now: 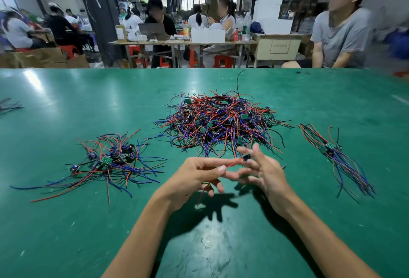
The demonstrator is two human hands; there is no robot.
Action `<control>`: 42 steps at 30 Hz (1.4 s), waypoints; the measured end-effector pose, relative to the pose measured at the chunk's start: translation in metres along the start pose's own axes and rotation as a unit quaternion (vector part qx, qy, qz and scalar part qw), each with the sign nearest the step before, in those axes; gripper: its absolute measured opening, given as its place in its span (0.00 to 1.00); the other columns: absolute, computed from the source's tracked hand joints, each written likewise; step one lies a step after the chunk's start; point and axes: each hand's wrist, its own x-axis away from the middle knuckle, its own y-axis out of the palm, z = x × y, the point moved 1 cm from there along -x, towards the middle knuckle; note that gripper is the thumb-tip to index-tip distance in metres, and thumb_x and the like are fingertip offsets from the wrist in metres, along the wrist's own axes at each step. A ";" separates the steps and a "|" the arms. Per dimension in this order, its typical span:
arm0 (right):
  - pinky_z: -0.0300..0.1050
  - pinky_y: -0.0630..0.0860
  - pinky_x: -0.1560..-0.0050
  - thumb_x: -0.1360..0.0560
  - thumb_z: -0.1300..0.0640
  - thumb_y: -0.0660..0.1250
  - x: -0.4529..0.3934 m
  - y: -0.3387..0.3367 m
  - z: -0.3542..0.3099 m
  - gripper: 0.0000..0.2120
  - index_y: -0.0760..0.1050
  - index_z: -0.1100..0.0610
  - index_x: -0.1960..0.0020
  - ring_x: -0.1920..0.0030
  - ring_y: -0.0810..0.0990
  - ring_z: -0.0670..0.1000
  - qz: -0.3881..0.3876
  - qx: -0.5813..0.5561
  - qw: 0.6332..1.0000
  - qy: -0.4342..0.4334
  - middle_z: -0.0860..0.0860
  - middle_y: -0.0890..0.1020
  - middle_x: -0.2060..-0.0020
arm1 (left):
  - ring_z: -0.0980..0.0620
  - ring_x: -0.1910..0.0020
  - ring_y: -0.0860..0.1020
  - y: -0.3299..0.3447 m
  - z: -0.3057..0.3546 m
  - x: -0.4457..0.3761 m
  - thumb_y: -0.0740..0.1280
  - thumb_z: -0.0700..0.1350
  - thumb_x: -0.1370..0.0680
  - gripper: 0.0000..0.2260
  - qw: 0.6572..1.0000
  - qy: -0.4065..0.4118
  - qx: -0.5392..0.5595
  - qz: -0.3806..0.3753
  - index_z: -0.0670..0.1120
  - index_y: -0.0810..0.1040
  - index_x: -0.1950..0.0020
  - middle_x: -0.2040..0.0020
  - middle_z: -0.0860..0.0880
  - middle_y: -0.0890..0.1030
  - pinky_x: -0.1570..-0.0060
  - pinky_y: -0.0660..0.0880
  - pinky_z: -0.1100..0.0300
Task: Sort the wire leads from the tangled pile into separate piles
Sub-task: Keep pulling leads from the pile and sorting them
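Observation:
A big tangled pile (219, 120) of red, blue and black wire leads with small green boards lies in the middle of the green table (88, 100). To its left sits a smaller loose pile (112, 162); to its right lies a straightened bundle (334, 151). Both hands hover just in front of the big pile. My left hand (199, 176) pinches a red wire lead (232, 162) between thumb and fingers. That lead runs to a small dark part at the fingertips of my right hand (263, 171), whose fingers are spread; its grip is hard to make out.
A few more wires (8, 106) lie at the table's far left edge. A person in a grey shirt (340, 34) sits beyond the table's far right. Other people work at desks (183, 42) in the background.

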 end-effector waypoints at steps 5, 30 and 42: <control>0.35 0.78 0.68 0.26 0.49 0.70 -0.002 -0.012 -0.007 0.10 0.86 0.54 0.53 0.67 0.83 0.46 0.072 -0.122 0.989 -0.041 0.53 0.85 0.60 | 0.53 0.70 0.75 0.007 -0.003 -0.001 0.65 0.49 0.18 0.11 0.996 -0.024 -0.088 0.013 0.48 0.83 0.41 0.50 0.45 0.87 0.67 0.73 0.65; 0.36 0.77 0.64 0.24 0.49 0.73 -0.004 -0.014 0.000 0.07 0.85 0.53 0.56 0.62 0.82 0.45 0.112 0.059 0.986 -0.104 0.51 0.88 0.61 | 0.51 0.66 0.82 -0.009 0.011 0.002 0.67 0.49 0.21 0.10 0.986 0.095 -0.018 0.139 0.46 0.82 0.44 0.53 0.45 0.86 0.67 0.75 0.65; 0.48 0.74 0.50 0.25 0.41 0.70 -0.023 -0.038 0.017 0.10 0.85 0.46 0.51 0.46 0.77 0.54 0.199 0.567 0.791 -0.118 0.48 0.79 0.55 | 0.36 0.49 0.77 -0.107 -0.004 0.051 0.71 0.45 0.23 0.13 0.699 -0.056 -0.276 0.657 0.34 0.81 0.49 0.47 0.32 0.79 0.43 0.74 0.47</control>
